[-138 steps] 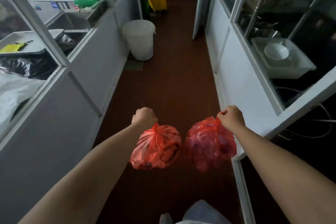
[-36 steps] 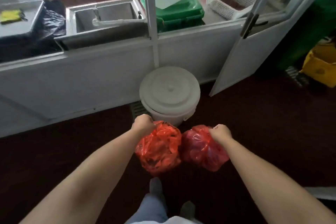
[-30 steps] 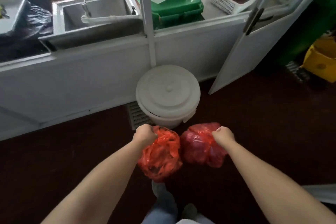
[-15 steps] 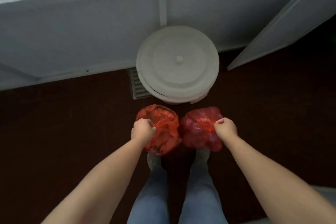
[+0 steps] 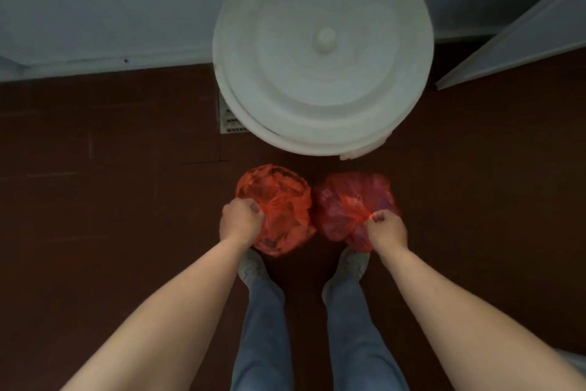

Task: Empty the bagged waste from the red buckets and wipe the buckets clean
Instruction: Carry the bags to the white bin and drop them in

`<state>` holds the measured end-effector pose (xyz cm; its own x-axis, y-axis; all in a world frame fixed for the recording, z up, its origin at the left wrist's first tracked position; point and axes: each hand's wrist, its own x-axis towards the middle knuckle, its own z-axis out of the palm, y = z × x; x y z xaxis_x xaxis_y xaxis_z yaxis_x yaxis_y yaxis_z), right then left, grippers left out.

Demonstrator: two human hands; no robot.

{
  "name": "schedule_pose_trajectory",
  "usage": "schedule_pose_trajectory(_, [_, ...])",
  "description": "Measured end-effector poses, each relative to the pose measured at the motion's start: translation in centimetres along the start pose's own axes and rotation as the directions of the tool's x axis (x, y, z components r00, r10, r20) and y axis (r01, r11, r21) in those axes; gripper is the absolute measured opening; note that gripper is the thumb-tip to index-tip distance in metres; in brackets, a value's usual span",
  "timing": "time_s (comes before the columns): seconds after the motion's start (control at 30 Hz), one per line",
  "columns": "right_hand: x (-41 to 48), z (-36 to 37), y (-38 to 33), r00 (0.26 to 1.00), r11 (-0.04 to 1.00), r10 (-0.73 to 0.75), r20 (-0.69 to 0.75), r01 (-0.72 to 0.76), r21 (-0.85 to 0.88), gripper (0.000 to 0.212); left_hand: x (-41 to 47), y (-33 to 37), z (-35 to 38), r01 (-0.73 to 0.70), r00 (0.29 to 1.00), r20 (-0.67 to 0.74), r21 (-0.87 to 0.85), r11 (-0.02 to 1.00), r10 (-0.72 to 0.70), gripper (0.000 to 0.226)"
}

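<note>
Two tied red plastic waste bags hang low over the dark floor just in front of my feet. My left hand (image 5: 240,222) grips the gathered neck of the left, orange-red bag (image 5: 279,200). My right hand (image 5: 385,229) pinches the knot of the right, darker red bag (image 5: 345,203). The bags touch side by side. A large white bin with a closed round lid (image 5: 323,51) stands directly ahead of them. No red bucket is in view.
The white bin stands against a pale grey partition wall (image 5: 111,3). A small floor vent grille (image 5: 229,119) lies at its left base. An open white door panel (image 5: 523,41) angles in at the right. Dark red-brown floor spreads on both sides.
I walked down the corridor to the white bin and stopped facing it. My view tilted steeply down, and both bags came lower, close to the floor before my shoes.
</note>
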<state>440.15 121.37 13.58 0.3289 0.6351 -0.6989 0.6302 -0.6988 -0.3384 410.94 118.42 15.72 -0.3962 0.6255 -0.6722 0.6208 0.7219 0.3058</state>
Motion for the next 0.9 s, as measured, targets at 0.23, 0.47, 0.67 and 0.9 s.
schedule_pose_trajectory(0.23, [5.9, 4.4, 3.2, 1.0, 0.999, 0.008, 0.009, -0.007, -0.032, 0.02, 4.8, -1.8, 6.9, -0.033, 0.999, 0.015, 0.028, 0.999, 0.032, 0.016])
schedule_pose_trajectory(0.47, [9.4, 7.1, 5.1, 0.999, 0.997, -0.048, 0.003, 0.048, -0.058, 0.012, 8.1, -3.5, 11.1, -0.011, 1.0, 0.024, -0.015, 1.0, 0.012, 0.007])
schedule_pose_trajectory(0.67, [10.2, 8.4, 5.5, 0.999, 0.999, -0.03, 0.014, 0.031, -0.037, 0.016, 9.3, -3.5, 12.8, 0.038, 0.997, 0.074, -0.058, 0.998, -0.034, 0.026])
schedule_pose_trajectory(0.9, [9.9, 7.9, 4.6, 0.997, 0.999, -0.03, 0.075, 0.033, -0.043, 0.049, 9.2, -2.1, 12.9, -0.029, 0.985, 0.168, -0.008, 1.0, 0.03, 0.074])
